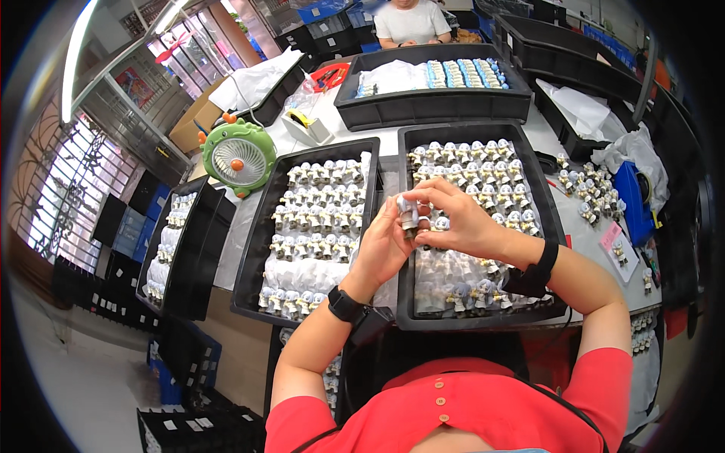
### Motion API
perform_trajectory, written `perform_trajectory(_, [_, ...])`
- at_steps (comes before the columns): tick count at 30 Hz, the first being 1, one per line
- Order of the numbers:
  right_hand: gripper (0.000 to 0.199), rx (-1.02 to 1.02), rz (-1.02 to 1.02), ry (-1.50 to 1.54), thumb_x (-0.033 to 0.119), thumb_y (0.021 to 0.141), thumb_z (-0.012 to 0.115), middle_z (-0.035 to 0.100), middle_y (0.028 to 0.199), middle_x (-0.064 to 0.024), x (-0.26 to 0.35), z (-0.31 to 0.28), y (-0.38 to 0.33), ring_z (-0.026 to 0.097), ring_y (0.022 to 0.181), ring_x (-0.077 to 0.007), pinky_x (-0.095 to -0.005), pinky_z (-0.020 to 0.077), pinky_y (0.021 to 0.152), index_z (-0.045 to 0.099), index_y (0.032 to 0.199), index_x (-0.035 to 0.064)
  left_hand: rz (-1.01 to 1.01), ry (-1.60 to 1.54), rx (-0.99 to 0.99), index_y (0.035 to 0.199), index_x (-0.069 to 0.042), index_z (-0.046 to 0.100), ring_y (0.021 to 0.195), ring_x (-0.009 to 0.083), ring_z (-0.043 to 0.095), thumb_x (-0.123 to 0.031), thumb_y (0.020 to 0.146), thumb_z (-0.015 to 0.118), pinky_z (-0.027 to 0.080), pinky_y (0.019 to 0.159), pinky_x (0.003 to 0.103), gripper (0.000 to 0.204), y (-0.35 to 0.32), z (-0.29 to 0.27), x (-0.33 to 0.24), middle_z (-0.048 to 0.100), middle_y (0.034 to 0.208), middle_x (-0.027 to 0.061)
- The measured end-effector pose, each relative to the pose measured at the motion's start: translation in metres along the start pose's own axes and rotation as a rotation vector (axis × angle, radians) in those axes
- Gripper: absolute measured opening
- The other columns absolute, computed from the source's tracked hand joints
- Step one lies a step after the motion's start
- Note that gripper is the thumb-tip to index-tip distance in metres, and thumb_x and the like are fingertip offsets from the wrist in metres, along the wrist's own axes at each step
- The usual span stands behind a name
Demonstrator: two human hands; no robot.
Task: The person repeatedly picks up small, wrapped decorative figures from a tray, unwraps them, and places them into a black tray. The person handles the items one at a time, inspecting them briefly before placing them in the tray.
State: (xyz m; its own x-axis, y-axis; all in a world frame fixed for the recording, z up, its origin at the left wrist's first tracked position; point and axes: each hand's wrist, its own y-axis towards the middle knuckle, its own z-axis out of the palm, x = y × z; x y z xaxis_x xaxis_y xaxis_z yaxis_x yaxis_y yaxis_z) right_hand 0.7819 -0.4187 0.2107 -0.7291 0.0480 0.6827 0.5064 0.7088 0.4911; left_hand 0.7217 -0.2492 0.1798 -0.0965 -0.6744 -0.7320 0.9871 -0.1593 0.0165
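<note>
Between both hands I hold a small figurine [408, 214] with a pale top and a dark base, above the gap between two black trays. My left hand [384, 240] has its fingers closed around one side of it. From the right, my right hand [451, 219] grips the figurine with thumb and fingers. Under my right hand lies the right black tray [556, 226], with rows of similar figurines [495, 172] on clear film. The left black tray [245, 283] holds more rows of them [317, 219] and white sheeting.
A green fan [239, 160] and a tape dispenser [308, 128] stand at the back left. Loose figurines [593, 192] lie right, near a blue tape dispenser [636, 204]. Behind, a large black tray [430, 113] holds blue-and-white pieces; a person in white [411, 24] sits beyond.
</note>
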Motion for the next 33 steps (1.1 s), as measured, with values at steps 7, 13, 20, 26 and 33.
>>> perform_trajectory(7, [0.078,-0.056,-0.098,0.098,0.012,0.065,0.080,0.053,0.118,-0.0113,-0.025,0.010,-0.012,0.054,0.103,-0.0236,-0.0353,0.0452,0.091,0.042,0.133,0.0063,-0.119,-0.058,0.037,0.124,-0.009,0.047,0.076,0.0117,0.045,-0.046,0.098,0.039,0.040,0.066,0.024,0.046,0.001,-0.007,0.003,0.050,0.096,0.0012])
perform_trajectory(13, [0.085,-0.068,0.066,0.210,0.013,0.067,0.079,0.054,0.121,-0.0086,-0.022,-0.005,-0.016,0.054,0.105,-0.0217,-0.0358,0.0455,0.090,0.035,0.140,0.0128,-0.158,-0.196,-0.012,0.131,-0.006,0.042,0.089,0.0149,0.051,-0.046,0.099,0.035,0.044,0.077,0.029,0.052,0.001,0.000,0.002,0.054,0.104,0.0050])
perform_trajectory(20, [0.079,-0.024,0.081,0.216,0.010,0.067,0.078,0.054,0.122,-0.0111,-0.026,-0.002,-0.015,0.055,0.105,-0.0258,-0.0358,0.0455,0.093,0.038,0.136,0.0081,-0.185,-0.249,-0.024,0.136,-0.006,0.039,0.096,0.0182,0.056,-0.049,0.100,0.026,0.045,0.083,0.032,0.058,0.004,-0.003,-0.003,0.056,0.111,0.0079])
perform_trajectory(26, [0.079,-0.023,0.042,0.195,0.006,0.064,0.076,0.053,0.124,-0.0127,-0.028,0.004,-0.017,0.054,0.110,-0.0295,-0.0372,0.0444,0.095,0.039,0.134,0.0058,-0.170,-0.253,-0.028,0.135,-0.007,0.040,0.099,0.0211,0.054,-0.045,0.100,0.027,0.046,0.085,0.034,0.053,0.005,-0.008,0.002,0.055,0.116,0.0093])
perform_trajectory(33, [0.077,-0.029,0.053,0.205,0.007,0.064,0.076,0.051,0.125,-0.0140,-0.030,0.009,-0.019,0.051,0.113,-0.0313,-0.0387,0.0418,0.097,0.041,0.133,0.0058,-0.167,-0.186,-0.104,0.133,-0.008,0.042,0.099,0.0197,0.057,-0.045,0.100,0.027,0.046,0.087,0.033,0.051,0.002,-0.007,0.004,0.057,0.116,0.0080])
